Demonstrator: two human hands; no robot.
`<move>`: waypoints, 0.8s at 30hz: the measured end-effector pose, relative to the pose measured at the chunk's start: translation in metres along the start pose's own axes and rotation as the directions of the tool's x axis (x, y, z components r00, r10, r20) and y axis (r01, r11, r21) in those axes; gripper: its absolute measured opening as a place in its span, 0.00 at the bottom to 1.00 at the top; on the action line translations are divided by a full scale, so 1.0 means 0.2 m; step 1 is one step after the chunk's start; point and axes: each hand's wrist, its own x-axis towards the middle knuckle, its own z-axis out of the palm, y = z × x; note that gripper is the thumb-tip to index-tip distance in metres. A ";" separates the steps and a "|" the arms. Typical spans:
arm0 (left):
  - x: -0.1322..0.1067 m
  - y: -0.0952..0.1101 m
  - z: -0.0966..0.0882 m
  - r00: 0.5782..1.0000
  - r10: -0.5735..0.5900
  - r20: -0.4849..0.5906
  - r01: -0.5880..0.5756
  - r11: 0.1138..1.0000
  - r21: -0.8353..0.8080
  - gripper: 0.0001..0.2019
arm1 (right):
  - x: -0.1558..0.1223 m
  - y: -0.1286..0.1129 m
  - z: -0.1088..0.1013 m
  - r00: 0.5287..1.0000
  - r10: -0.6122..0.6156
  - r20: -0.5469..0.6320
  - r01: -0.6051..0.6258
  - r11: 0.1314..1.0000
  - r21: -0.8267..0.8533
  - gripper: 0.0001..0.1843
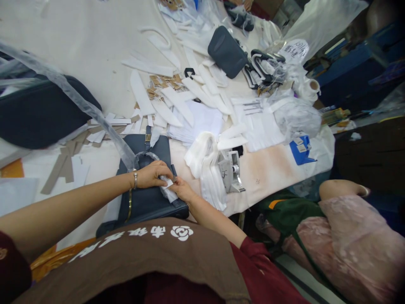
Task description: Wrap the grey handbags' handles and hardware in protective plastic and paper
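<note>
Left hand point(151, 175): fingers pressed together on a white tag point(168, 183)
Right hand point(184, 189): fingers pinching the tag's edge
Beneath: dark grey handbag point(148, 202), partly hidden
Writing: brown apron point(142, 257), white characters unreadable

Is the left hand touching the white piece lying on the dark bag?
Touching: the head view shows the left hand with its fingertips pressed on the white piece.
</note>
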 end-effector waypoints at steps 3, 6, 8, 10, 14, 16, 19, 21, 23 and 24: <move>0.00 -0.02 0.02 0.999 0.034 0.029 -0.034 0.999 0.008 0.09 | 0.00 0.00 -0.01 1.000 0.015 0.020 -0.015 1.000 -0.012 0.25; -0.01 -0.04 0.04 1.000 0.016 -0.012 -0.016 1.000 0.003 0.10 | 0.00 -0.01 -0.01 0.999 0.032 0.011 -0.032 0.999 -0.039 0.25; -0.03 -0.04 0.05 0.999 -0.023 -0.034 0.023 1.000 0.001 0.12 | 0.00 -0.01 0.00 0.999 0.043 -0.002 -0.043 0.998 -0.053 0.24; -0.05 -0.04 0.06 0.997 -0.056 -0.045 0.056 0.998 0.014 0.15 | 0.00 -0.01 0.00 0.999 0.033 0.003 -0.033 0.998 -0.048 0.23; -0.08 -0.04 0.08 0.994 -0.082 -0.066 0.084 0.996 0.038 0.17 | 0.00 0.01 0.00 0.998 -0.019 0.054 0.019 1.000 0.002 0.22; -0.08 -0.04 0.09 0.993 -0.091 -0.081 0.095 0.994 0.048 0.16 | 0.00 0.02 -0.01 0.999 -0.018 0.043 0.018 1.000 -0.003 0.21; -0.08 -0.05 0.11 0.990 -0.102 -0.100 0.110 0.991 0.077 0.13 | -0.01 0.01 -0.01 1.000 0.009 -0.004 -0.010 0.998 -0.059 0.19; -0.07 -0.05 0.13 0.986 -0.115 -0.119 0.127 0.987 0.095 0.12 | -0.01 -0.01 0.00 0.999 0.021 -0.025 -0.023 0.996 -0.081 0.17; -0.08 -0.05 0.14 0.982 -0.128 -0.141 0.143 0.985 0.101 0.12 | -0.01 -0.03 0.01 0.998 0.034 -0.055 -0.038 0.995 -0.087 0.16; -0.08 -0.04 0.14 0.980 -0.130 -0.148 0.145 0.984 0.099 0.12 | -0.01 -0.03 0.01 0.996 0.043 -0.073 -0.049 0.995 -0.087 0.15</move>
